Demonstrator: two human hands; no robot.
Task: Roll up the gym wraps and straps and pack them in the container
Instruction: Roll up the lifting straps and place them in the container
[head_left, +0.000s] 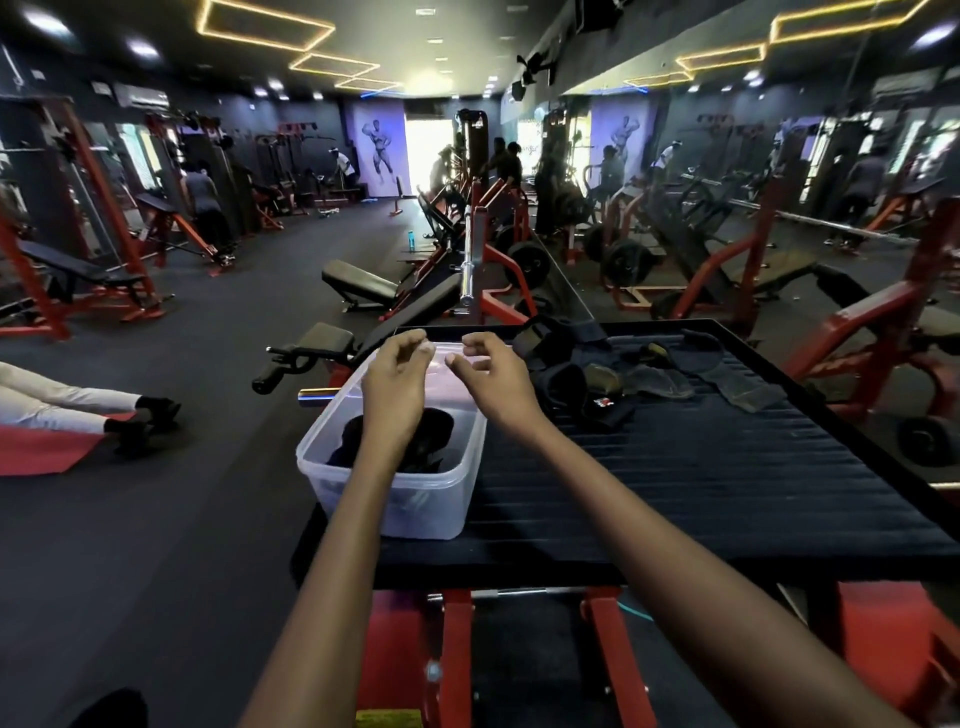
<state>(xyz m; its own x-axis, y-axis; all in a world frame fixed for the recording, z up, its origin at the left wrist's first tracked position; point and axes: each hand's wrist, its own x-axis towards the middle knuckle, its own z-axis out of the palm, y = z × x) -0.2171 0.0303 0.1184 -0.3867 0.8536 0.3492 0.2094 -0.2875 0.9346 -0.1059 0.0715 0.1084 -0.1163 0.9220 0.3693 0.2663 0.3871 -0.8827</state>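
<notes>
A clear plastic container (447, 512) stands on the left side of a black ribbed platform (675, 483). Dark rolled wraps (434, 441) lie inside it, partly hidden by my left forearm. My left hand (397, 382) hovers over the container's far half with its fingers curled and apart, holding nothing. My right hand (493, 374) hangs beside it over the container's far right rim, fingers loosely bent and empty. A pile of unrolled dark wraps and straps (623, 371) lies on the platform to the right of my right hand.
The platform rests on a red steel frame (457, 660). Beyond its far edge stand a black bench (363, 283) and a barbell rack (475, 260). A person's legs (78, 405) lie on a red mat at the left. A mirror wall runs along the right.
</notes>
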